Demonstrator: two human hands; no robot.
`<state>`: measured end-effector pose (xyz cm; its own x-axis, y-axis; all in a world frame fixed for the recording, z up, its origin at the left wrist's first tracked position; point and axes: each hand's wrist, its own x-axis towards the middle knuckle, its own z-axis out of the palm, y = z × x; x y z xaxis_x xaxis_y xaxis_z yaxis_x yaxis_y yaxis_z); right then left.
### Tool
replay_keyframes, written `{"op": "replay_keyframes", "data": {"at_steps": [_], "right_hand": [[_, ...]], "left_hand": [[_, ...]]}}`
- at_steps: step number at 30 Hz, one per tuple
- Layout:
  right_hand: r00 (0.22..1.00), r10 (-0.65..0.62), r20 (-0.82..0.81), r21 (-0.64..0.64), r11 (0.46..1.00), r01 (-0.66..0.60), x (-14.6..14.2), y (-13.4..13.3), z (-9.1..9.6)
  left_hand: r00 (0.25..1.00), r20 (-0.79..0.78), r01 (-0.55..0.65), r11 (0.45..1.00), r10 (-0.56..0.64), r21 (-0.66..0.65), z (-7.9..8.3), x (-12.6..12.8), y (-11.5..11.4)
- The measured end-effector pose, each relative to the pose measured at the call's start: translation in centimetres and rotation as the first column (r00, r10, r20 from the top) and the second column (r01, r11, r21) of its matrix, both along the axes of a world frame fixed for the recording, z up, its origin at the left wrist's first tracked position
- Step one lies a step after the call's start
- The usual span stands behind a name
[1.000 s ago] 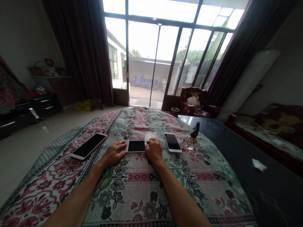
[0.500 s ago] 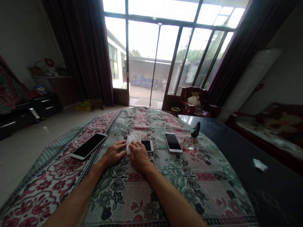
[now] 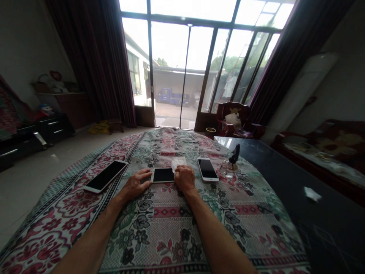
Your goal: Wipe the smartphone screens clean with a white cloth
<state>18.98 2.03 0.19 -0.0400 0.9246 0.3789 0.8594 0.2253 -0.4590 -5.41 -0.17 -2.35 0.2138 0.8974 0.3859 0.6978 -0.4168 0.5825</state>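
Pink, green and grey cloth (image 3: 175, 228) covered the worktop (image 3: 168, 131) right up to its rounded far edge. Midway between the worktop's left and right edges, a white-framed phone (image 3: 163, 175) lay flat, dark screen up. The person's left hand (image 3: 137, 183) rested at its left end, the grip loose, thumb and fingers parted against the casing. At the other end the right hand (image 3: 184, 178) was bunched, its grip closed over a white tissue (image 3: 178, 161). A larger phone (image 3: 105, 176) lay toward the worktop's left edge; a third phone (image 3: 208, 169) and a clear bottle (image 3: 228, 167) sat nearer the right edge
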Motion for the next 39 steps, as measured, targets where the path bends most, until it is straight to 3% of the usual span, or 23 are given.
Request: {"op": "replay_keyframes", "data": {"at_steps": [3, 6, 13, 20, 23, 26, 31, 35, 39], "right_hand": [[0.998, -0.054, 0.012, -0.006, 0.999, 0.054, 0.8, 0.1, 0.0], [0.999, -0.028, 0.047, 0.002, 1.000, 0.027, 0.3, -0.4, 0.0], [0.972, 0.197, 0.124, 0.007, 0.980, -0.200, -2.0, -2.1, 0.2], [0.895, 0.420, 0.152, 0.033, 0.903, -0.429, -4.5, -3.0, 0.0], [0.875, 0.456, 0.165, 0.039, 0.883, -0.468, -4.8, -3.1, 0.0], [0.909, 0.397, 0.129, 0.053, 0.912, -0.406, -4.2, -2.7, 0.1], [0.986, 0.163, 0.039, 0.001, 0.987, -0.163, -1.7, -1.2, 0.4], [1.000, 0.004, 0.007, -0.023, 1.000, -0.004, 0.3, -0.3, 0.4], [0.999, 0.021, 0.037, 0.002, 1.000, -0.021, 0.1, -0.5, 0.1]], "left_hand": [[1.000, -0.004, 0.004, 1.000, -0.004, -0.014, 0.0, 0.0, 0.0], [1.000, -0.001, 0.004, 1.000, -0.004, -0.006, -0.1, -0.1, 0.1], [1.000, -0.002, 0.005, 1.000, -0.005, 0.023, 0.0, -0.1, 0.2], [1.000, -0.005, 0.006, 0.999, -0.005, 0.036, -0.1, 0.1, 0.0], [1.000, -0.014, 0.011, 0.999, -0.011, 0.037, -0.1, 0.1, 0.0], [1.000, -0.029, 0.008, 1.000, -0.007, 0.024, -0.1, 0.0, 0.1], [1.000, -0.022, 0.001, 1.000, -0.001, 0.026, -0.1, 0.0, 0.1], [1.000, -0.021, 0.005, 1.000, -0.005, 0.012, -0.1, -0.1, 0.1], [1.000, -0.020, -0.004, 1.000, 0.004, 0.017, -0.2, -0.1, 0.2]]}}
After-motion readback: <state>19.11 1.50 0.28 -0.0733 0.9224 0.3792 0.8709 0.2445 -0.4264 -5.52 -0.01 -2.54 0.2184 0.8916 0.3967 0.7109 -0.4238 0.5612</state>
